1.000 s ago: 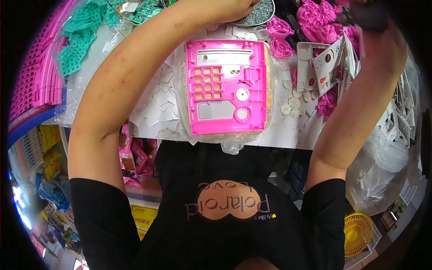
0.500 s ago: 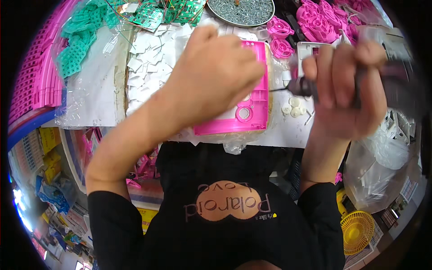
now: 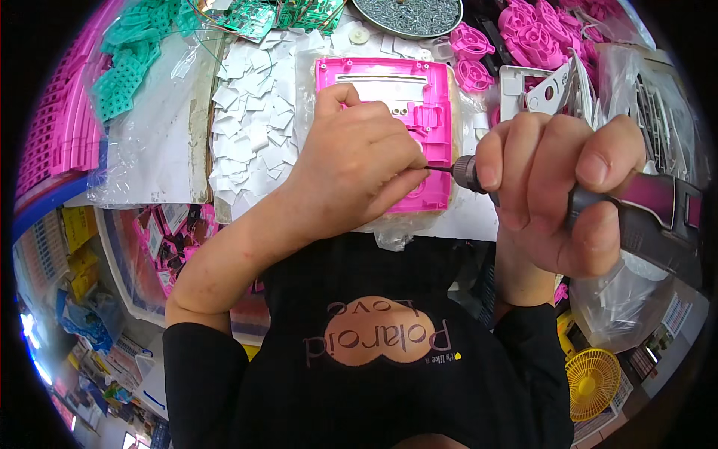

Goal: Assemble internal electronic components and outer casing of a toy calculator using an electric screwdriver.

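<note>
On the far left of the desk (image 3: 149, 161) lie teal keypad mats (image 3: 123, 71) beside a stack of pink frames (image 3: 63, 112), then a spread of white square chips (image 3: 250, 123), all well apart from the hands. The left hand (image 3: 355, 168) rests curled on the pink plastic housing (image 3: 407, 101), covering its lower half; its fingertips pinch together at the right edge of the fist, just where the bit of the driver meets them, so something small may sit between them, though it is too small to tell. The housing lies flat, directly ahead of the body, its long axis running away from the person. To the right, the right hand (image 3: 557, 191) is wrapped tight round the electric screwdriver (image 3: 636, 209), whose long axis runs almost level, the bit pointing left at the left hand's fingertips. So the tool's tip lies just right of the housing's lower right corner, and the left hand is the nearer of the two to the housing. Further right stand grey-white panels (image 3: 538, 93) and loose pink gear pieces (image 3: 535, 37)
</note>
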`<state>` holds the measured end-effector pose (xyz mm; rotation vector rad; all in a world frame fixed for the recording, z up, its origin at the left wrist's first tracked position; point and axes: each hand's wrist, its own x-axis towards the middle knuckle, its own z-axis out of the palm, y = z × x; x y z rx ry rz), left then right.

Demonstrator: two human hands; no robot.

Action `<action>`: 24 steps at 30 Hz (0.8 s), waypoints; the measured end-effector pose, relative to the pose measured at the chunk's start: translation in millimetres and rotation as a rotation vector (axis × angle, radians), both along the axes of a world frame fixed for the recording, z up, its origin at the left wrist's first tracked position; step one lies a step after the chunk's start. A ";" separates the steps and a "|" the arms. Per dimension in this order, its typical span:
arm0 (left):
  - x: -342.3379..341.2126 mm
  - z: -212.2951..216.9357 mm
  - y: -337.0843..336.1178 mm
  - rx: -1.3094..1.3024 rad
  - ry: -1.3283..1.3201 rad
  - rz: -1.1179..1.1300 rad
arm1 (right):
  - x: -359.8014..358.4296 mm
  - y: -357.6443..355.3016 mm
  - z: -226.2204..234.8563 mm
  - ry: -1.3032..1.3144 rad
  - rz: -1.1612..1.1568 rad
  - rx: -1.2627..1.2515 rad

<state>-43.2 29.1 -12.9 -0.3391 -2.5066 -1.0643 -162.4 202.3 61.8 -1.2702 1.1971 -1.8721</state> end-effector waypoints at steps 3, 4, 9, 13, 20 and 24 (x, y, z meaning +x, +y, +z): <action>-2.2 -3.9 0.7 -0.030 0.046 0.028 | -3.9 0.9 -1.6 0.004 -0.009 -0.026; -3.0 -5.4 1.2 -0.034 0.058 0.039 | -5.8 2.0 -1.4 0.002 -0.010 -0.039; -4.6 -9.4 3.0 -0.014 0.076 0.047 | -6.5 -0.9 0.5 0.005 -0.001 -0.047; -0.6 -5.1 3.1 -0.211 0.034 0.062 | 0.1 -0.6 -2.8 0.024 -0.039 -0.001; -2.3 -2.7 -1.8 -0.190 -0.078 0.057 | 9.5 -9.9 -40.6 -0.035 -0.250 -0.008; -0.4 -10.8 -1.2 -0.251 -0.060 0.080 | 8.4 -16.4 -45.1 0.094 -0.249 0.112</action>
